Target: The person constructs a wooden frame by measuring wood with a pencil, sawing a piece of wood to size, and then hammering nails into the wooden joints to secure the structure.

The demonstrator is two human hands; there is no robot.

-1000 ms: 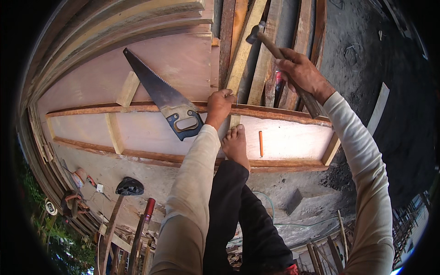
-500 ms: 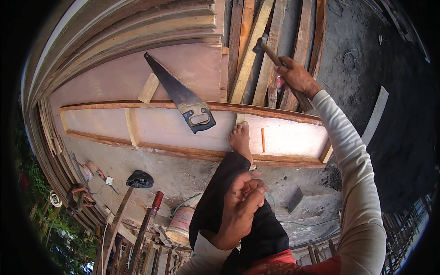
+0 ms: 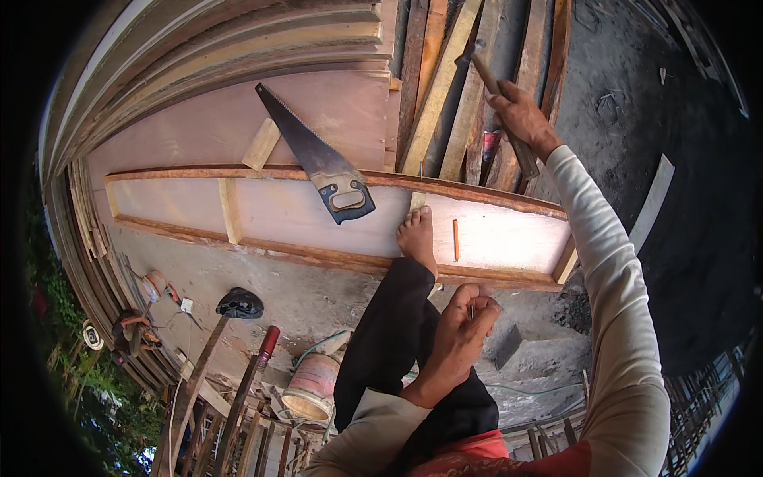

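Note:
My right hand (image 3: 522, 119) is wrapped around the wooden handle of a hammer (image 3: 487, 73), raised over the far edge of a long wooden frame (image 3: 318, 256) with a pale panel inside. A thin nail (image 3: 422, 169) appears to stand in that far edge. Closer to me, my left hand (image 3: 459, 330) is closed in the air, fingertips pinched; a small dark sliver shows between them, too small to name. My bare foot (image 3: 416, 238) presses on the frame near a short crosspiece. A handsaw (image 3: 318, 159) lies across the far edge, and an orange pencil (image 3: 456, 240) rests on the panel.
Long boards (image 3: 462, 119) lie beyond the frame, beside stacked planks (image 3: 318, 36). A wood offcut (image 3: 261, 145) sits by the saw. Nearer are a black plastic bag (image 3: 240, 303), a bucket (image 3: 310, 385), a red-ended pole (image 3: 269, 342) and a concrete block (image 3: 520, 343).
My right hand has lifted the hammer slightly farther away and to the right. My closed left hand has moved right and a little toward the frame.

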